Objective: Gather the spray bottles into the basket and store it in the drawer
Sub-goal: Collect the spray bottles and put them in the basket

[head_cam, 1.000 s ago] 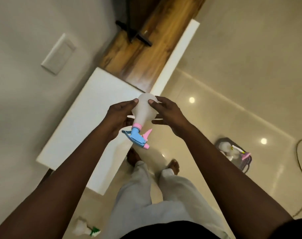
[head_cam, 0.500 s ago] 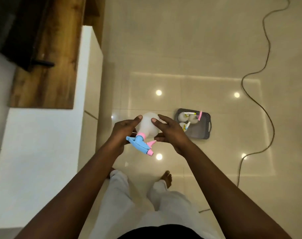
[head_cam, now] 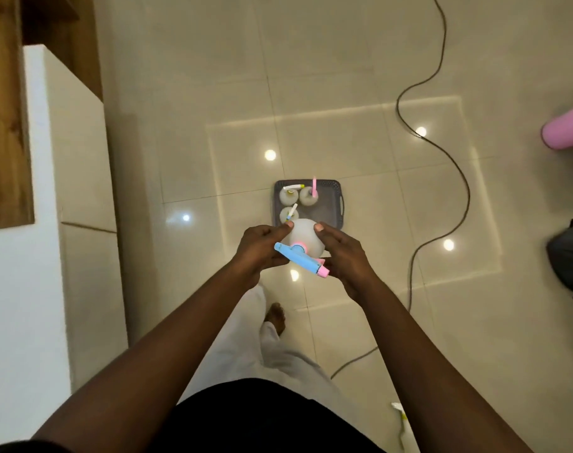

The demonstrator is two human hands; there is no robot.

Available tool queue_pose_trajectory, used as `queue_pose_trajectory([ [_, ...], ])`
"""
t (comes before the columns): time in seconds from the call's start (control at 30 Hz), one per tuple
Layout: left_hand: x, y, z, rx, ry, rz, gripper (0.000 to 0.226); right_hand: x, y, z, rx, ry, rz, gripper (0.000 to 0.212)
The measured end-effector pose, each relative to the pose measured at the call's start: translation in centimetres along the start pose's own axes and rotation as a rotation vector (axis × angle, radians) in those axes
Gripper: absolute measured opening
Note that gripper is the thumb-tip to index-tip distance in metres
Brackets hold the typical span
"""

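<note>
1. The spray bottle (head_cam: 303,233) has a round white body, a pink collar, and a blue trigger head ending in a pink nozzle tip. It is held up in the air in front of the person, trigger end toward the camera. In this view it overlaps the near edge of the basket (head_cam: 327,210).
2. The left hand (head_cam: 260,250) grips the bottle's left side, with the thumb tip pressed on the white body.
3. The right hand (head_cam: 342,253) grips the right side in the same way, its thumb tip also on the body, so both hands clasp the 1 bottle between them.
4. The basket is dark grey and stands on the floor (head_cam: 360,76) just beyond the hands. It holds 3 upright white bottles: 2 side by side at the far end (head_cam: 288,196) (head_cam: 308,197) and 1 nearer on the left (head_cam: 286,215). Its right half shows bare mesh.
5. Another bottle (head_cam: 401,420) lies on the tiles at the lower right, well apart from the basket.
6. A dark cable (head_cam: 455,165) snakes across the glossy cream tiles to the right of the basket.
7. At the right edge are a pink rounded object (head_cam: 566,129) and, nearer, a dark bag (head_cam: 569,256).
8. A white cabinet (head_cam: 17,256) fills the left side, with a wooden surface (head_cam: 1,109) on it further along.
</note>
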State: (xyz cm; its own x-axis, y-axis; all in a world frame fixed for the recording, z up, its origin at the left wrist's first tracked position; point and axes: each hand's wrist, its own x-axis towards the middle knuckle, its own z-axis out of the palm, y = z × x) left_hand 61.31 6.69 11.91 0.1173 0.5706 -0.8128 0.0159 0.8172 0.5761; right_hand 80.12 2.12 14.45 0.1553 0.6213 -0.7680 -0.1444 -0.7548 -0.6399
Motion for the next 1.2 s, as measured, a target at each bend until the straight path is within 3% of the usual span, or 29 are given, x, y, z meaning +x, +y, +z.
queue_pose_trajectory([
  [0.1,1.7,0.4,2.5,0.016,-0.007,-0.025,0.047,1.7,-0.4,-1.9,0.024,0.045,0.023,0.03],
  [0.43,8.6,3.7,9.6,0.021,0.083,-0.021,0.013,10.9,-4.1,-6.7,-0.084,0.107,-0.009,0.042],
  [0.63,14.6,3.3,13.5,0.027,0.181,-0.029,0.012,18.6,-4.1,-9.8,-0.152,0.056,0.005,0.042],
  [0.8,21.6,-0.7,15.9,-0.122,0.276,-0.116,0.037,26.5,-2.0,-12.6,-0.198,-0.075,0.113,0.044],
  [1.2,42.1,-14.1,17.6,-0.585,0.461,-0.258,0.016,48.4,9.1,-13.5,-0.29,-0.206,0.278,0.048],
])
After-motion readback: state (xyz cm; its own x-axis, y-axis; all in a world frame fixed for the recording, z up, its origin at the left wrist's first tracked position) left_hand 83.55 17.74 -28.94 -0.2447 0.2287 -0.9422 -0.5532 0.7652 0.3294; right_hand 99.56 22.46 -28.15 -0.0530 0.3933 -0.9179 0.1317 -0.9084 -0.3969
